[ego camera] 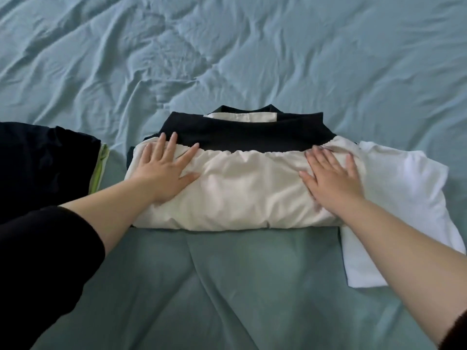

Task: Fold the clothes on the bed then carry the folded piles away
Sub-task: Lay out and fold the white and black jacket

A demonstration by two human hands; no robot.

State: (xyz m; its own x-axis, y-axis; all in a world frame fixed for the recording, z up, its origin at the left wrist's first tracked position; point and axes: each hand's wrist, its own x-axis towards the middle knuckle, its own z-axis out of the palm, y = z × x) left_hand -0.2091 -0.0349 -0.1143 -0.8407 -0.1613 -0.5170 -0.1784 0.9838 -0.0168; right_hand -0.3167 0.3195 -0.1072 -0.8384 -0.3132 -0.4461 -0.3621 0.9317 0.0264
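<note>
Left hand (164,170) & right hand (331,178), both flat w/ fingers spread, press the folded cream cotton garment (240,193) atop a black folded top (240,133), mid-bed, near edge; smooth outward evenly, keeping the 2 layers aligned.

2 bare hands are in view: 1 left hand (164,173) and 1 right hand (331,180). 2 dark sleeves show: 1 left sleeve (38,261) and the edge of 1 right sleeve (456,329). There is 1 bed (227,59). 5 pieces of clothing can be counted: 1 cream piece (235,193), 1 black piece (242,137), 1 white piece (399,178), 1 dark piece (43,162) and 1 lime-green piece (99,170). 1 cream strip (242,116) also shows; whether it is a 6th piece cannot be told.
</note>
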